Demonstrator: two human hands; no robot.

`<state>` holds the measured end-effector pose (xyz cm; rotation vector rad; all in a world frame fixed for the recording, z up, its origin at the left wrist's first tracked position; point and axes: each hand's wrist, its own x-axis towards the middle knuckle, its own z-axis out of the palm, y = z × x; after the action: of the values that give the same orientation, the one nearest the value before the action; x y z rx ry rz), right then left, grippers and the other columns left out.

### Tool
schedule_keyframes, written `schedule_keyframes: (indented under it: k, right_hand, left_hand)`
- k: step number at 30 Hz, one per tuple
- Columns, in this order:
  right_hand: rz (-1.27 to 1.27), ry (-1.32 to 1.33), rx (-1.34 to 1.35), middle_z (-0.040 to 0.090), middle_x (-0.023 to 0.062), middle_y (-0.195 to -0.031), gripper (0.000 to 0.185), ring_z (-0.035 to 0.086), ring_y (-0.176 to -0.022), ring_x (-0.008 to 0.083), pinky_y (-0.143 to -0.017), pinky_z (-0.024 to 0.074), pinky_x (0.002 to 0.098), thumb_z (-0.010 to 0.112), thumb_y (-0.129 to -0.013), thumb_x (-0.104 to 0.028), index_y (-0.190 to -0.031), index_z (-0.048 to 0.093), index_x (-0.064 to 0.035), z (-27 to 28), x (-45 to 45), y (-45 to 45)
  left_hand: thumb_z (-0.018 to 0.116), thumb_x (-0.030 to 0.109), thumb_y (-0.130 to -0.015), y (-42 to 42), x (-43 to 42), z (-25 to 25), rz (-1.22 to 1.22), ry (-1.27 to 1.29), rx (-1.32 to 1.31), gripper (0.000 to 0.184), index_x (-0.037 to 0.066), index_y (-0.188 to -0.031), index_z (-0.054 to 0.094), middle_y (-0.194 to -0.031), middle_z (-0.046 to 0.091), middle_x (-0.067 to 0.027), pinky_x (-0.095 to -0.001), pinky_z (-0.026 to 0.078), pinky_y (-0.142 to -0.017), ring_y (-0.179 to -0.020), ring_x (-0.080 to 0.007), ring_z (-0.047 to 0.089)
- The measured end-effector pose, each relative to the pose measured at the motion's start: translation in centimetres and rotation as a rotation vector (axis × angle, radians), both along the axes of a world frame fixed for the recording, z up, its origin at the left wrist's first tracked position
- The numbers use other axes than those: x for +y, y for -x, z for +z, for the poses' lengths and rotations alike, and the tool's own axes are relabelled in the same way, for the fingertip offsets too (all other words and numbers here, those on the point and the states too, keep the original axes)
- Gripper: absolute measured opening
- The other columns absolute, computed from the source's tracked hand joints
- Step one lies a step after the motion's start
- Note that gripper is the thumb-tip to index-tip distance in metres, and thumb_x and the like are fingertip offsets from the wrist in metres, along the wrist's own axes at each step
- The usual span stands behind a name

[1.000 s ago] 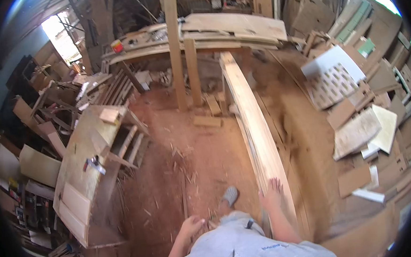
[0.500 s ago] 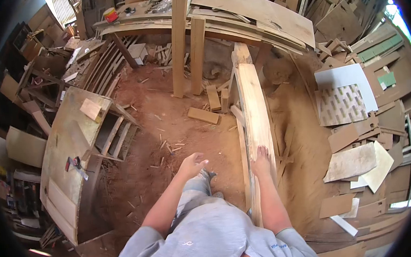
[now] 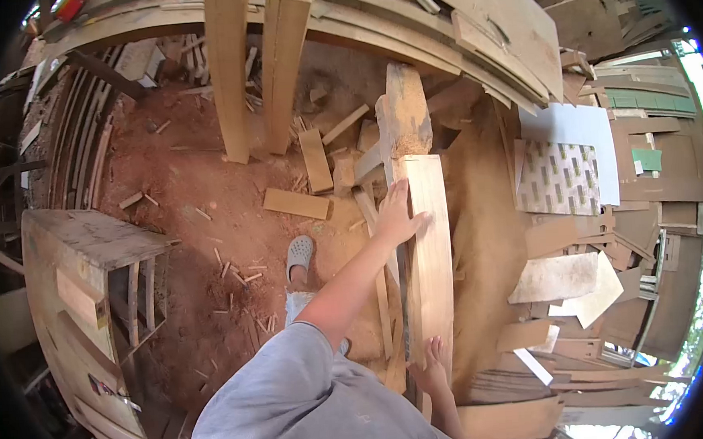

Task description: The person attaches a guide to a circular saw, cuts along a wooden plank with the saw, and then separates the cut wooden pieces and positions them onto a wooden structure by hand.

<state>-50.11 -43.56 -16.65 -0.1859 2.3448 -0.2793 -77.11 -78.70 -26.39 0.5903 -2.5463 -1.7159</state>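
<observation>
A long pale wooden plank [image 3: 430, 267] lies lengthwise before me on a narrow wooden support. At its far end is a rougher, darker block of wood [image 3: 408, 111]. My left hand [image 3: 398, 215] grips the plank's left edge near that end, thumb across the top and fingers along the side. Closer to my body, my right hand [image 3: 432, 371] rests on the plank with its fingers stretched out over the surface.
Two upright posts [image 3: 230, 74] stand ahead, by a bench stacked with boards [image 3: 509, 29]. Offcuts [image 3: 296, 203] and wood scraps lie on the earth floor. A worn cabinet [image 3: 74, 293] is at left; sheets and panels [image 3: 558, 175] are piled at right.
My left hand has gone from the air over the floor to the plank's far part. My right hand stays on the plank, now nearer my body. The view has shifted forward and turned.
</observation>
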Motion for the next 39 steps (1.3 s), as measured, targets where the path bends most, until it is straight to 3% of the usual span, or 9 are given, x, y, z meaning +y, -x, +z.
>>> schedule_keyframes:
  k: [5, 9, 14, 18, 23, 30, 36, 39]
  right_hand:
    - [-0.109, -0.093, -0.171, 0.005, 0.0389, -0.178, 0.114, 0.002, -0.168, 0.0518, -0.136, 0.0177, 0.0516, 0.082, -0.095, -0.039, -0.171, 0.013, 0.0092, 1.5, -2.9, 2.1]
    - [-0.13, -0.189, -0.249, -0.003, 0.035, -0.18, 0.119, 0.001, -0.169, 0.0485, -0.137, 0.0175, 0.0483, 0.083, -0.096, -0.043, -0.173, 0.005, 0.0048, 1.8, -4.0, 2.6]
    - [-0.178, -0.175, -0.27, -0.002, 0.036, -0.179, 0.119, 0.001, -0.168, 0.0495, -0.137, 0.0181, 0.0486, 0.083, -0.096, -0.044, -0.173, 0.006, 0.0046, 2.0, -4.3, 2.8]
    - [-0.214, -0.153, -0.289, -0.002, 0.0376, -0.179, 0.115, -0.001, -0.168, 0.0511, -0.137, 0.0153, 0.0504, 0.083, -0.096, -0.037, -0.172, 0.008, 0.0076, 2.3, -4.8, 3.2]
    - [-0.208, -0.143, -0.298, -0.002, 0.0356, -0.18, 0.116, 0.002, -0.169, 0.0476, -0.137, 0.0185, 0.0483, 0.081, -0.098, -0.043, -0.173, 0.006, 0.004, 2.1, -3.7, 3.0]
    - [-0.19, -0.15, -0.325, -0.001, 0.0319, -0.181, 0.115, 0.002, -0.17, 0.0448, -0.137, 0.019, 0.0468, 0.079, -0.099, -0.045, -0.175, 0.006, 0.0003, 2.4, -3.3, 3.6]
    - [-0.197, -0.113, -0.317, -0.002, 0.0323, -0.181, 0.113, 0.002, -0.169, 0.0462, -0.136, 0.0201, 0.0474, 0.078, -0.099, -0.045, -0.175, 0.007, 0.0, 2.0, -2.5, 3.1]
    - [-0.202, -0.091, -0.305, -0.001, 0.036, -0.18, 0.11, 0.002, -0.168, 0.0512, -0.136, 0.0204, 0.0498, 0.08, -0.099, -0.037, -0.173, 0.01, 0.0035, 2.1, -2.6, 3.1]
  left_hand:
    - [0.086, 0.039, -0.091, 4.1, -1.1, -1.1, 0.056, -0.036, -0.093, 0.109, 0.0, -0.172, 0.024, -0.158, 0.046, -0.0237, -0.0519, 0.035, -0.126, -0.146, -0.043, 0.045]
    - [0.085, 0.047, -0.091, 4.8, -2.8, -1.0, -0.045, -0.098, -0.147, 0.115, 0.0, -0.173, 0.019, -0.159, 0.041, -0.0293, -0.0548, 0.035, -0.127, -0.146, -0.0473, 0.043]
    - [0.085, 0.05, -0.092, 5.7, -3.8, -0.5, -0.098, -0.154, -0.212, 0.117, 0.001, -0.174, 0.016, -0.157, 0.041, -0.0302, -0.0553, 0.037, -0.125, -0.147, -0.0478, 0.044]
    - [0.083, 0.048, -0.096, 4.2, -1.8, -2.0, -0.051, -0.102, -0.085, 0.111, 0.001, -0.174, 0.018, -0.159, 0.041, -0.0304, -0.0529, 0.041, -0.123, -0.148, -0.0478, 0.044]
    - [0.082, 0.046, -0.097, 4.0, -1.1, -2.5, -0.012, -0.059, -0.044, 0.105, -0.001, -0.17, 0.023, -0.16, 0.04, -0.03, -0.0524, 0.041, -0.124, -0.149, -0.0468, 0.044]
    - [0.083, 0.045, -0.097, 4.8, -2.2, -0.3, -0.076, -0.088, -0.198, 0.106, 0.0, -0.171, 0.022, -0.162, 0.037, -0.0303, -0.0542, 0.037, -0.127, -0.151, -0.0469, 0.041]
    - [0.084, 0.045, -0.095, 4.8, -1.8, -0.5, -0.055, -0.058, -0.185, 0.107, -0.001, -0.17, 0.023, -0.161, 0.039, -0.0301, -0.0547, 0.039, -0.125, -0.148, -0.0476, 0.044]
    - [0.084, 0.046, -0.094, 4.8, -1.4, -0.9, -0.04, -0.029, -0.153, 0.107, 0.0, -0.169, 0.025, -0.161, 0.039, -0.03, -0.0548, 0.04, -0.124, -0.147, -0.0479, 0.046]
